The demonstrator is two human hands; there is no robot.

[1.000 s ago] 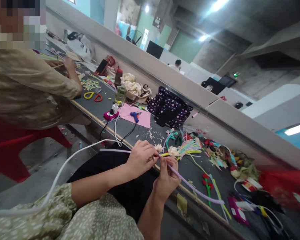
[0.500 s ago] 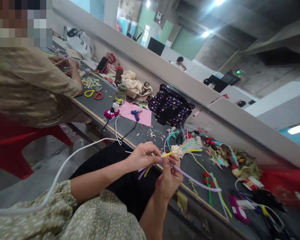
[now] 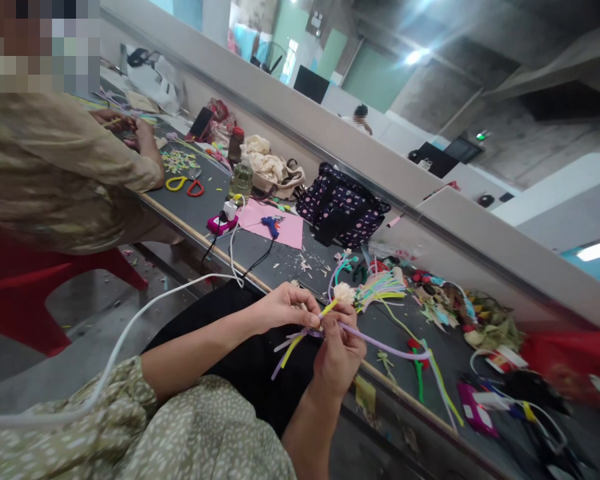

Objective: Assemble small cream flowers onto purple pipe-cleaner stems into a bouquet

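Note:
Both my hands meet over my lap at the table's edge, working on a small bundle of pipe cleaners [image 3: 294,348] in purple and yellow. My left hand [image 3: 291,308] is closed in a pinch at the middle of the bundle. Just beside it, my right hand [image 3: 341,341] grips the same bundle between thumb and fingers. A cream fluffy tuft [image 3: 344,293] tops a yellow stem above my fingers. One long purple pipe cleaner [image 3: 390,349] sticks out to the right past my right hand. The exact crossing of the stems is hidden by my fingertips.
More loose pipe cleaners [image 3: 383,288] lie behind my hands. A glue gun [image 3: 271,227] rests on pink paper [image 3: 293,233], near a dotted bag [image 3: 347,207]. A white cable [image 3: 165,287] runs across my left side. Scissors [image 3: 195,189] lie near a co-worker's arm [image 3: 147,147].
The bundle has turned slightly in my hands; its lower ends swing down and left. The long purple end has risen and shifted a little left. Both hands keep their hold.

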